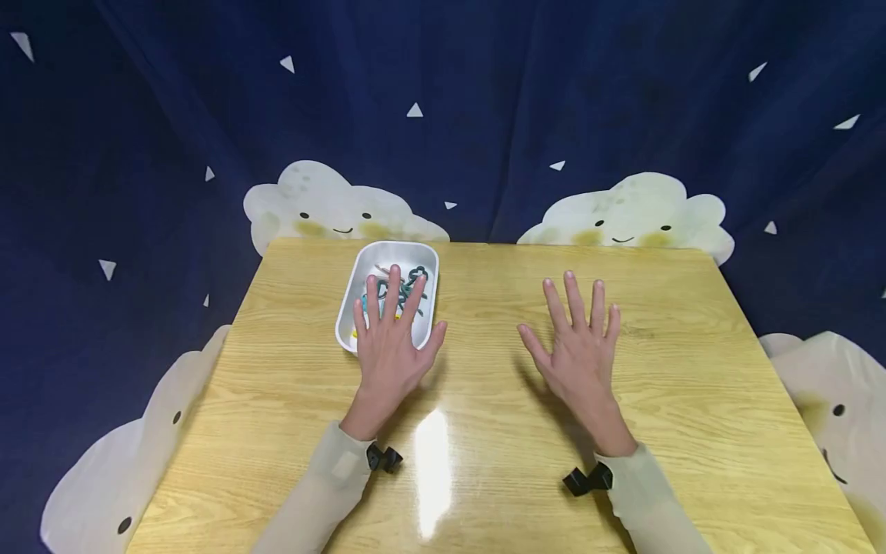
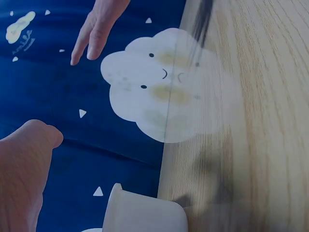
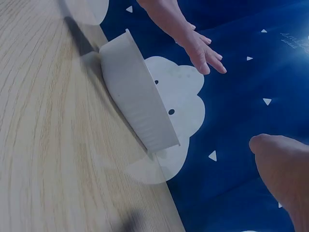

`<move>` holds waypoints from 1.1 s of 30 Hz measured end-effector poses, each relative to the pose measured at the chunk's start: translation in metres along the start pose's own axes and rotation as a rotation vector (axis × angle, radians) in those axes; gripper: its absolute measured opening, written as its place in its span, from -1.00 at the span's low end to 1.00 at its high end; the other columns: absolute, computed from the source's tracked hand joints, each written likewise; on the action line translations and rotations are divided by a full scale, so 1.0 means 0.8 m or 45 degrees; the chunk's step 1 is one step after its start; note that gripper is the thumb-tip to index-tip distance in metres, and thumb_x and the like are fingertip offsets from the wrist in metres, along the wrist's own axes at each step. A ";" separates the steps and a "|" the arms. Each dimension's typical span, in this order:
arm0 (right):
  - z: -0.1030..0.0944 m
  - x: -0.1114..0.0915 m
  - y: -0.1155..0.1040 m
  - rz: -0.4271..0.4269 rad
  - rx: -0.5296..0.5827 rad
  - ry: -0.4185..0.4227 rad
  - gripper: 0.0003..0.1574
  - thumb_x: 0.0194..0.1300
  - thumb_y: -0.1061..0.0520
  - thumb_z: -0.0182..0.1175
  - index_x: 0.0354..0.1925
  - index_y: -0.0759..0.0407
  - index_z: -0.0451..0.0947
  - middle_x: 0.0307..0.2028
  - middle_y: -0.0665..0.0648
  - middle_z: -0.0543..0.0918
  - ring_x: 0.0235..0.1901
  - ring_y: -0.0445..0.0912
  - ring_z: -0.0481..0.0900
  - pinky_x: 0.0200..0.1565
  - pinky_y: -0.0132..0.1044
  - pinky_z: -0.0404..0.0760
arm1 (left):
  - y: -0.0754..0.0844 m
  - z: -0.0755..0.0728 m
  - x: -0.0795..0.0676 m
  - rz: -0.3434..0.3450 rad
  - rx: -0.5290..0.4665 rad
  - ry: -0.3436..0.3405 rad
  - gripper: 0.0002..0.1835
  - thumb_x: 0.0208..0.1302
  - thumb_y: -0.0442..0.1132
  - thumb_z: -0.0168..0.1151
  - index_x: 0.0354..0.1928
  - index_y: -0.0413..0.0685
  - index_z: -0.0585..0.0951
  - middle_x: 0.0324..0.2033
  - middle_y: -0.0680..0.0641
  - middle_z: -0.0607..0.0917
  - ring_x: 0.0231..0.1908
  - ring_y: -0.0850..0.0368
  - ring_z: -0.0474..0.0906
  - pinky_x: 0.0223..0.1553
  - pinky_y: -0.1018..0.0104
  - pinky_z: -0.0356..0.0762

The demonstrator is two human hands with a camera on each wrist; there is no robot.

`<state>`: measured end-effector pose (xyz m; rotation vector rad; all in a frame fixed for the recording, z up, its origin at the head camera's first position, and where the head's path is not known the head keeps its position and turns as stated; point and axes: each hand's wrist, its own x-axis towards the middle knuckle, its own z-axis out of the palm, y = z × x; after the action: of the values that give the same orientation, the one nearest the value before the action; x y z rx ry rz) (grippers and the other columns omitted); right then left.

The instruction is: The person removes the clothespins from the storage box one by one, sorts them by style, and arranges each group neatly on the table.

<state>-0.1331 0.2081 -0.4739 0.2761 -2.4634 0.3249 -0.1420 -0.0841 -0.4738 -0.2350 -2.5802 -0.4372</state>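
Fingers spread, my left hand (image 1: 391,350) hovers over the near part of a white tray (image 1: 344,327) and hides some of what lies in it. Inside the tray are dark green pieces (image 1: 418,274) of a looped, thin shape, a light blue bit and small yellow bits. My right hand (image 1: 584,358) is held above the table on the right, palm down with its fingers spread and nothing in it. In the right wrist view the tray's side wall (image 3: 133,96) shows, with the left hand (image 3: 198,48) raised above it.
The tray stands on a wooden table (image 1: 498,292) near its far edge. Behind the table hangs a dark blue curtain (image 1: 471,92) with clouds and white triangles. A black wrist mount (image 1: 384,458) sits at the left cuff, another mount (image 1: 587,482) at the right.
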 end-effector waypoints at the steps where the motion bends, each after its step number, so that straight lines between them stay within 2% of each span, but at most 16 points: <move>1: 0.000 0.001 -0.002 -0.003 0.002 -0.002 0.01 0.45 -0.56 -0.13 0.66 -0.18 0.10 0.67 0.05 0.04 0.66 0.18 -0.27 0.48 0.45 -0.13 | 0.000 0.000 0.000 -0.003 0.001 -0.006 -0.16 0.40 0.43 -0.09 0.66 0.44 0.11 0.69 0.11 -0.21 0.65 -0.22 -0.26 0.55 -0.38 -0.17; 3: 0.000 0.002 -0.005 -0.003 0.003 -0.017 0.01 0.44 -0.56 -0.14 0.66 -0.20 0.08 0.66 0.07 0.06 0.66 0.17 -0.29 0.50 0.43 -0.16 | 0.000 0.000 -0.001 -0.007 0.004 -0.015 -0.16 0.40 0.44 -0.11 0.67 0.45 0.10 0.69 0.11 -0.22 0.66 -0.19 -0.32 0.56 -0.36 -0.20; 7: 0.003 0.005 -0.009 -0.011 -0.002 -0.007 0.01 0.44 -0.55 -0.12 0.66 -0.21 0.08 0.66 0.06 0.07 0.66 0.17 -0.27 0.51 0.41 -0.16 | -0.001 0.000 -0.001 -0.002 0.016 -0.006 -0.17 0.41 0.43 -0.12 0.66 0.44 0.12 0.69 0.11 -0.20 0.66 -0.12 -0.40 0.55 -0.38 -0.13; 10: 0.007 0.007 -0.012 -0.034 -0.005 0.059 0.00 0.43 -0.54 -0.08 0.64 -0.18 0.15 0.64 0.07 0.12 0.65 0.19 -0.20 0.49 0.42 -0.11 | -0.001 -0.001 0.001 0.008 0.021 0.017 -0.18 0.40 0.42 -0.09 0.65 0.42 0.16 0.69 0.09 -0.17 0.66 -0.15 -0.33 0.52 -0.40 -0.06; 12: 0.009 0.008 -0.013 -0.049 -0.011 0.091 0.00 0.43 -0.54 -0.07 0.63 -0.16 0.18 0.64 0.06 0.13 0.65 0.19 -0.18 0.48 0.43 -0.07 | -0.001 -0.002 0.003 0.008 0.018 0.020 -0.18 0.41 0.42 -0.09 0.65 0.42 0.16 0.69 0.09 -0.17 0.66 -0.17 -0.29 0.53 -0.40 -0.09; 16: 0.010 0.011 -0.016 -0.055 -0.020 0.091 0.00 0.43 -0.55 -0.08 0.63 -0.16 0.18 0.65 0.05 0.11 0.65 0.19 -0.19 0.46 0.44 -0.04 | 0.000 -0.004 0.007 0.010 0.016 0.022 -0.19 0.42 0.42 -0.10 0.65 0.43 0.15 0.69 0.09 -0.18 0.65 -0.21 -0.24 0.55 -0.37 -0.16; 21: 0.009 0.013 -0.019 -0.050 -0.014 0.047 0.00 0.44 -0.55 -0.12 0.64 -0.16 0.15 0.65 0.06 0.08 0.65 0.19 -0.23 0.48 0.43 -0.09 | 0.001 -0.004 0.008 0.013 -0.014 0.031 -0.19 0.41 0.40 -0.05 0.65 0.42 0.16 0.69 0.08 -0.16 0.65 -0.19 -0.29 0.57 -0.32 -0.26; 26: 0.008 0.015 -0.024 -0.044 0.009 -0.032 0.01 0.45 -0.56 -0.15 0.65 -0.17 0.11 0.65 0.09 0.07 0.66 0.19 -0.26 0.47 0.45 -0.08 | -0.001 -0.002 0.008 0.016 -0.017 0.042 -0.19 0.41 0.39 -0.03 0.65 0.39 0.19 0.69 0.05 -0.12 0.65 -0.20 -0.28 0.56 -0.35 -0.20; 29: 0.011 0.015 -0.027 -0.039 0.033 -0.092 0.01 0.45 -0.55 -0.13 0.66 -0.18 0.07 0.66 0.09 0.05 0.66 0.19 -0.27 0.48 0.45 -0.08 | -0.006 -0.001 0.008 -0.010 -0.018 0.019 -0.19 0.41 0.40 -0.06 0.64 0.38 0.20 0.69 0.07 -0.13 0.66 -0.18 -0.29 0.54 -0.39 -0.14; 33: 0.019 0.017 -0.032 -0.043 0.074 -0.144 0.02 0.44 -0.53 -0.10 0.66 -0.14 0.09 0.66 0.12 0.05 0.65 0.21 -0.24 0.48 0.45 -0.05 | -0.022 -0.002 0.008 -0.071 -0.047 -0.042 -0.17 0.42 0.42 -0.07 0.65 0.37 0.18 0.69 0.09 -0.20 0.66 -0.18 -0.34 0.54 -0.41 -0.17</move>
<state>-0.1452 0.1777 -0.4734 0.3693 -2.5605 0.3766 -0.1513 -0.1006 -0.4738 -0.1852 -2.6178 -0.5050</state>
